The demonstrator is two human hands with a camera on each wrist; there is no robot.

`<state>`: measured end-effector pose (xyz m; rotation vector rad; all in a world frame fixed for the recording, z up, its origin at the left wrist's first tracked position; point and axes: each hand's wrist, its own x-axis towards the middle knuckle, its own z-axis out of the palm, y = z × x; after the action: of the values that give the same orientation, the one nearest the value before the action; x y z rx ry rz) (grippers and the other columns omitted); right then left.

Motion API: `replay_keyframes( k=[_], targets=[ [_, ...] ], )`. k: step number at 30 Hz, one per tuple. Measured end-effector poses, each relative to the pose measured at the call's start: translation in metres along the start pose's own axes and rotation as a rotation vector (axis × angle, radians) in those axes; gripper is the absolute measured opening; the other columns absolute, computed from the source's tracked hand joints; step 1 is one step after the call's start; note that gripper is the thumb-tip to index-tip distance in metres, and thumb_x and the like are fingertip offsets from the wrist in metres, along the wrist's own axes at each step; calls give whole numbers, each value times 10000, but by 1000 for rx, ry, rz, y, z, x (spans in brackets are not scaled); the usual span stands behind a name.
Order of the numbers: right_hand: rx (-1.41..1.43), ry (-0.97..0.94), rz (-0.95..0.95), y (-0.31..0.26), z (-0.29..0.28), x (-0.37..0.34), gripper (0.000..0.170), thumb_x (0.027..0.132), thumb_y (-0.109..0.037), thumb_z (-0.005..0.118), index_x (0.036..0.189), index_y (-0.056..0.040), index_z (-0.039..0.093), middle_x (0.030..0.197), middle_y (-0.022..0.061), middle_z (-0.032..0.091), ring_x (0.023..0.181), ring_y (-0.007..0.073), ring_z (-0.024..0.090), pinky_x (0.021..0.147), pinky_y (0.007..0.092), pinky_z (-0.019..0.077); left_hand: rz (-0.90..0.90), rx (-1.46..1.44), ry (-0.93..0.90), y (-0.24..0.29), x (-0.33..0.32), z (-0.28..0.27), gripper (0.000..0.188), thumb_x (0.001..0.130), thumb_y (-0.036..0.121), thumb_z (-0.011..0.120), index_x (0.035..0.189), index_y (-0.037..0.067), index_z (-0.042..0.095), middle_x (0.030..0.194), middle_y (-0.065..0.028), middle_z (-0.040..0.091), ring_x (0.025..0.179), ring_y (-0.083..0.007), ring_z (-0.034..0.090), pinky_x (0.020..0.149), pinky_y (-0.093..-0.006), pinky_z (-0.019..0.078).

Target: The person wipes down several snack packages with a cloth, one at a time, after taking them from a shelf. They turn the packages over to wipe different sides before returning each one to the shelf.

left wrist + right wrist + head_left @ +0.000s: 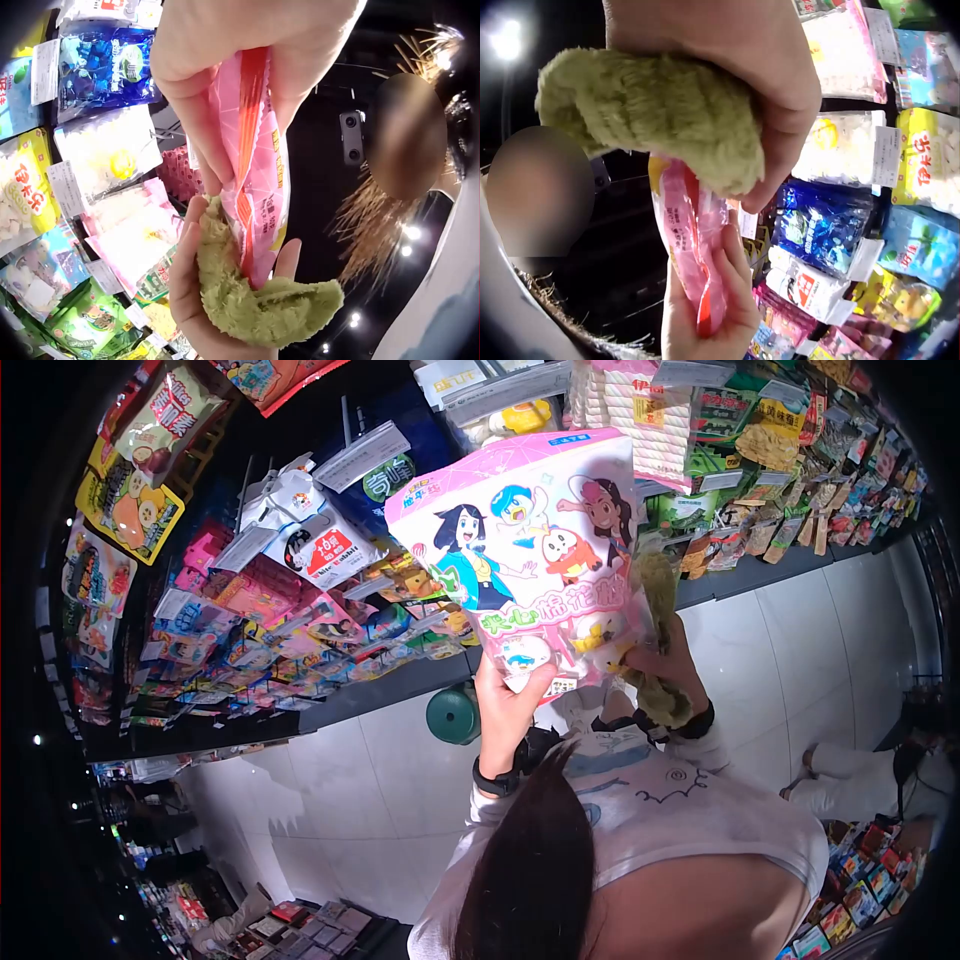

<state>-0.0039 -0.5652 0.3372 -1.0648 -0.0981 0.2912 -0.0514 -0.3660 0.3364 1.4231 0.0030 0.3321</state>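
Observation:
A pink and white bag of marshmallows (545,550) with cartoon characters on its front is held up before the shelves in the head view. My left hand (508,705) grips its lower left corner, thumb over the front. On the lower right my right hand (678,660) holds the same bag. A fuzzy olive-green band (652,112) lies curved through the right hand, against the bag's edge. In the left wrist view the bag's red sealed seam (251,112) runs down from the left hand's fingers toward the green band (262,311).
Packed snack racks line the far side, with price tags (365,455) jutting out. A white and red candy bag (320,540) hangs left of the held bag. A round green stool (453,715) stands on the tiled floor (350,790). Another person's legs (850,780) show at right.

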Motion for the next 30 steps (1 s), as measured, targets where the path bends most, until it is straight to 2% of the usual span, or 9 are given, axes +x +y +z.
replay_keyframes(
  k=[2,10,19,23,25,26,27,28,30],
  targets=[
    [-41,47,51,-5,9,6,597,711,-110,760,1228,-20,474,1083,57,573,967,136,561,806,271,468,-65,3,-3,4,4,1,546,753,64,725,1204,-5,424,1057,-69,575,939,-118,552,814,-272,452],
    [-56,111,-29,10,16,19,475,745,-90,733,1164,-33,517,975,25,606,830,106,598,664,235,499,236,194,270,3,6,16,837,640,69,813,1311,-3,318,1274,-126,352,1086,-218,492,890,-325,438],
    [3,0,-86,36,-14,19,435,756,-35,703,1153,-24,527,952,29,602,812,101,594,671,244,502,434,562,255,-4,-6,11,863,581,154,853,1281,24,365,1266,-140,390,1156,-267,448,956,-367,381],
    [-193,151,-360,41,3,13,400,775,-15,672,1146,-5,523,998,74,618,863,154,617,743,254,500,642,777,228,-1,-5,15,877,541,248,862,1258,35,404,1241,-158,453,1157,-324,447,973,-435,359],
    [-309,197,-678,48,20,14,394,784,-11,657,1151,9,513,1050,108,620,913,192,623,788,275,497,546,659,49,6,-2,22,996,492,313,888,1292,34,364,1283,-206,402,1180,-387,410,973,-477,352],
    [-577,119,-782,46,19,11,394,783,-25,669,1139,32,511,1157,158,584,999,249,608,866,323,477,491,579,20,4,-4,26,1026,481,317,894,1297,15,351,1291,-213,393,1188,-382,412,975,-466,352],
    [-609,20,-755,47,16,12,396,776,-39,680,1131,29,518,1170,163,575,1020,254,598,877,331,473,437,501,-7,0,-6,30,1056,469,321,900,1302,-3,338,1300,-220,384,1196,-377,414,978,-455,353],
    [-639,-80,-728,49,12,15,398,770,-52,692,1123,25,526,1182,169,566,1042,259,589,888,339,470,337,80,10,-16,-8,38,1048,464,295,909,1280,-50,351,1277,-210,422,1173,-314,457,963,-405,377],
    [-694,-30,-910,35,33,7,411,734,-135,731,1087,-12,559,1212,177,541,1107,276,553,900,338,471,151,30,-82,-25,-11,27,997,479,269,908,1255,-70,382,1240,-183,469,1135,-268,487,949,-376,393]
  ],
)
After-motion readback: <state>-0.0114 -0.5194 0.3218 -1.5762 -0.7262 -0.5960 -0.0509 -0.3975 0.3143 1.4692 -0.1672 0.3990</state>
